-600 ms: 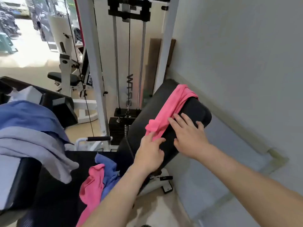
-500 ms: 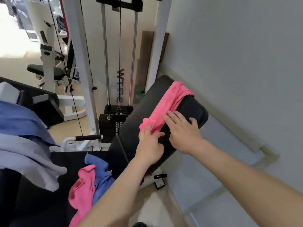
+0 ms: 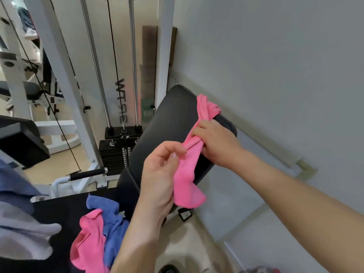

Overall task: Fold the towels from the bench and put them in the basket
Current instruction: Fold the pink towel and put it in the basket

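A pink towel (image 3: 189, 170) runs from the top of the black inclined bench backrest (image 3: 169, 119) down to my hands, bunched into a rope. My right hand (image 3: 214, 142) is closed around its middle, just off the backrest. My left hand (image 3: 161, 174) pinches the towel lower down, and the loose end hangs below it. On the black bench seat (image 3: 59, 209) lie a second pink towel (image 3: 88, 243) and a blue towel (image 3: 110, 219), crumpled together. No basket is in view.
A grey towel (image 3: 25, 233) and a blue cloth (image 3: 13, 182) lie at the left edge. Behind the bench stands a white cable machine (image 3: 59, 75) with a weight stack (image 3: 116, 154). A grey wall (image 3: 275, 66) closes off the right.
Both hands went from resting on the pink towel against the backrest to gripping it. The towel has been lifted and pulled down off the backrest toward me.
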{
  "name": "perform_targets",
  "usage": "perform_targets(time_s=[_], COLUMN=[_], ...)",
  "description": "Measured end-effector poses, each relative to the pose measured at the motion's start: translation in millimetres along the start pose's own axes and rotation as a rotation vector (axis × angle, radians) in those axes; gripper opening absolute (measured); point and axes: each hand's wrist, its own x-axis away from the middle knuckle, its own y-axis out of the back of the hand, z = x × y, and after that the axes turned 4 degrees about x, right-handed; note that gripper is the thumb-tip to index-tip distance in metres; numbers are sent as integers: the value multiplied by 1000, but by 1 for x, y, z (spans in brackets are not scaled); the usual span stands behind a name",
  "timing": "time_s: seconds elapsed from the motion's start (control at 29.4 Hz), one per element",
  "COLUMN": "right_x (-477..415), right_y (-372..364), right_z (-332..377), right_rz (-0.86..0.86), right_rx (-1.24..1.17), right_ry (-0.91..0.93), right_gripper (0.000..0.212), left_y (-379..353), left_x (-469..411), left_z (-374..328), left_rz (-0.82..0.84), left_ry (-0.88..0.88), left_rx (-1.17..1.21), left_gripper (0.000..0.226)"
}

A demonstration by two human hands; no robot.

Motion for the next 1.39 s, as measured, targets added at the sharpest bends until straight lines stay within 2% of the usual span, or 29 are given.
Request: perform_targets(time_s=[0.07, 0.17, 0.24, 0.27, 0.34, 0.41, 0.44, 0.51, 0.61, 0.71, 0.78, 0.88, 1.02, 1.12, 1.22, 1.33, 1.39], right_x=[7, 32, 59, 75, 114, 155, 175, 218, 279, 344, 389, 464, 551, 608, 656, 695, 718], right_y=[18, 46, 58, 64, 74, 84, 91, 104, 123, 141, 156, 186, 229, 244, 250, 254, 260], right_z=[-9, -31, -50, -59, -75, -84, -86, -91, -87, -83, -86, -97, -101, -92, -69, -38, -18], right_rz=[-16, 43, 103, 141, 258, 346, 358, 334, 286, 318, 262, 115, 91, 86, 61, -71, -119], right_rx=[-3, 38, 84, 94, 103, 23, -73, -377, -747, -892, -929, -1066, -1045, -945, -836, -862, -892], right_ry=[13, -38, -137, -184, -266, -329, -368, -494, -615, -552, -543, -660, -703, -837, -982, -1115, -1185], right_gripper=[11, 13, 11, 16, 27, 22, 22, 18, 17, 14, 11, 12, 16, 12, 11, 19, 27], left_y=[-3, -20, -33, -39, -58, -85, -99, -131, -178, -230, -256, -285, -344, -382, -393, -399, -404], left_x=[24, 62, 81, 87, 98, 109, 113, 124, 146, 180, 205, 236, 263, 294, 318, 330, 343], left_z=[-21, -39, -42, -41, -37, -31, -27, -14, 21, 66, 88, 100, 99, 101, 106, 107, 109], left_rz=[136, 401, 496, 495, 431, 282, 191, 102, 191, 355, 378, 367, 601, 778, 1066, 1445, 1539], left_ry=[49, 131, 197, 227, 256, 280, 278, 238, 266, 322, 164, -88, -60, 167, 370, 504, 510], left_rx=[162, 374, 429, 428, 362, 283, 233, 87, -126, -409, -564, -575, -384, -339, -382, -382, -387], left_gripper=[17, 17, 19, 20, 21, 10, 7, 19, 26, 26, 23, 41, 42, 46, 39, 28, 22])
